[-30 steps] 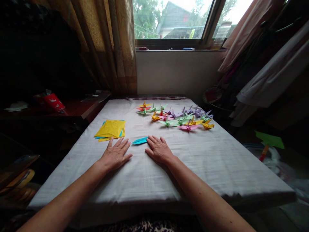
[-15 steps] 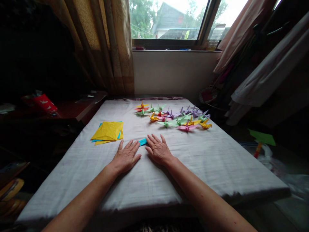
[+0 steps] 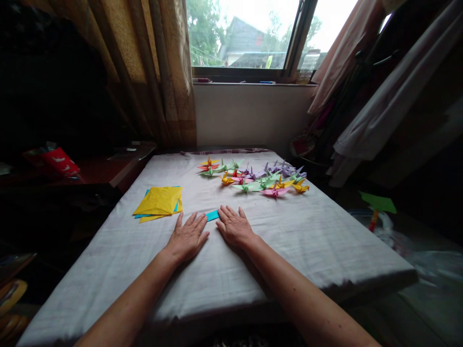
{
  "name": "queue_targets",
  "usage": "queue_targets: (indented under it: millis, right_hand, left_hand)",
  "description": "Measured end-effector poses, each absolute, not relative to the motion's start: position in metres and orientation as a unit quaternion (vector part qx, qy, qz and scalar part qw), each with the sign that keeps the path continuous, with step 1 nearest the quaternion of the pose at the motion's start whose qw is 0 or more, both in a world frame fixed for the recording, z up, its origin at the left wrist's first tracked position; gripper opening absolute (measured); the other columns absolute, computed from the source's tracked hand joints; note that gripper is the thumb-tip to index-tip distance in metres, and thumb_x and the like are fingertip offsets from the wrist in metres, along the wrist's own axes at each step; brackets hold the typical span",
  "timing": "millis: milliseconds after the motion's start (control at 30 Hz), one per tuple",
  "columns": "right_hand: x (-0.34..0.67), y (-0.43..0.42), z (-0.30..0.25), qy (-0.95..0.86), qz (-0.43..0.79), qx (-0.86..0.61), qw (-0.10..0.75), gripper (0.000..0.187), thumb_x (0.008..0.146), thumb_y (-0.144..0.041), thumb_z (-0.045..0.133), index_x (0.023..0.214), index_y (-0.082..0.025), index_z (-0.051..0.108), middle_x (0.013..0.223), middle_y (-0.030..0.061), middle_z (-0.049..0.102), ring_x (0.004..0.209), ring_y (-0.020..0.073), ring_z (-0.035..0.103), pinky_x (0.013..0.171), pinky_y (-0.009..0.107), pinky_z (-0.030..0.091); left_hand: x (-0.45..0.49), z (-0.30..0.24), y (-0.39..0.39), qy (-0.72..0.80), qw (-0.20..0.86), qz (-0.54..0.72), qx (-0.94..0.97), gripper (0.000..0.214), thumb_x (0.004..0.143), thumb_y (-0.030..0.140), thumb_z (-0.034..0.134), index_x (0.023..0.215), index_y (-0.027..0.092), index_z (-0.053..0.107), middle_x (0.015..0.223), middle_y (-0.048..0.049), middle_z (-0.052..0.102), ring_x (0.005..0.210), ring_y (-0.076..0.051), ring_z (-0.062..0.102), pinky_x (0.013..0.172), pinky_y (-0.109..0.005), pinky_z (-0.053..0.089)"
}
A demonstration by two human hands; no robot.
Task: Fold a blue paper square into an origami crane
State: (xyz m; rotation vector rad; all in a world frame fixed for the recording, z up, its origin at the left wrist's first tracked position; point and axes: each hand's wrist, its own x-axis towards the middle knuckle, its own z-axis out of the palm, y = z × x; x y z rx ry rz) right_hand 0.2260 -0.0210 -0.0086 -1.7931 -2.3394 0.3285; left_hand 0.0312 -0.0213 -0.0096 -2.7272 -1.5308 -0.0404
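A folded blue strip of paper point(image 3: 212, 215) lies on the white tablecloth point(image 3: 217, 284), its two ends covered by my hands. My left hand point(image 3: 188, 237) rests flat with fingers stretched over the left end. Over the right end lies my right hand point(image 3: 235, 226), palm down and fingers extended. Beside the left fingertips is a stack of yellow and blue paper sheets point(image 3: 161, 201). Beyond my right hand stand several folded paper cranes in green, purple, yellow, red and pink, among them a pink crane point(image 3: 275, 192) nearest to me.
A dark wooden cabinet point(image 3: 123, 166) with a red printed packet point(image 3: 60, 161) stands to the left. Behind the table are a curtain point(image 3: 173, 72) and a window point(image 3: 242, 38). Clothes point(image 3: 376, 106) hang at the right, above a green paper piece point(image 3: 379, 202) and plastic bags.
The camera view has shifted a little. My right hand has slid slightly off the blue strip, so more of it shows between my hands. Both hands stay flat.
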Motion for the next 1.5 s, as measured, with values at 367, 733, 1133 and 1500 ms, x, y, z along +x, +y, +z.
queue_targets:
  millis: [367, 733, 1133, 1500]
  right_hand:
    - [0.236, -0.046, -0.004, -0.788, 0.027, -0.601, 0.13, 0.037, 0.097, -0.034, 0.042, 0.128, -0.021, 0.057, 0.142, 0.009, 0.054, 0.129, 0.0268, 0.047, 0.109, 0.048, 0.029]
    - [0.247, -0.048, 0.004, -0.842, 0.062, -0.511, 0.16, 0.022, 0.095, -0.026, 0.049, 0.11, -0.023, 0.066, 0.119, 0.0054, 0.068, 0.108, 0.0223, 0.06, 0.092, 0.038, 0.04]
    - [0.267, -0.013, -0.004, -0.905, 0.138, -0.395, 0.075, 0.057, 0.097, -0.045, 0.045, 0.149, -0.021, 0.039, 0.154, 0.0068, 0.04, 0.144, 0.028, 0.032, 0.119, 0.055, 0.015]
    - [0.283, -0.036, -0.007, -0.891, 0.182, -0.409, 0.072, 0.062, 0.096, -0.053, 0.043, 0.15, -0.023, 0.036, 0.156, 0.0066, 0.034, 0.146, 0.0293, 0.027, 0.119, 0.057, 0.014]
  left_hand:
    - [0.035, 0.01, 0.01, -0.41, 0.072, -0.052, -0.908, 0.035, 0.096, 0.04, 0.045, 0.121, 0.028, 0.066, 0.141, -0.0058, 0.058, 0.14, -0.03, 0.04, 0.118, -0.059, 0.008]
    - [0.051, 0.005, 0.032, -0.46, -0.003, -0.127, -0.879, 0.021, 0.093, 0.035, 0.053, 0.102, 0.028, 0.071, 0.124, -0.0037, 0.07, 0.121, -0.028, 0.059, 0.113, -0.066, 0.017]
    - [0.048, -0.005, 0.035, -0.514, -0.072, -0.181, -0.835, 0.024, 0.092, 0.033, 0.055, 0.11, 0.03, 0.07, 0.124, -0.0001, 0.069, 0.13, -0.033, 0.052, 0.112, -0.071, 0.017]
    - [0.042, -0.009, 0.059, -0.526, -0.079, -0.212, -0.82, 0.018, 0.091, 0.034, 0.058, 0.1, 0.034, 0.074, 0.108, 0.0037, 0.076, 0.124, -0.033, 0.058, 0.112, -0.069, 0.016]
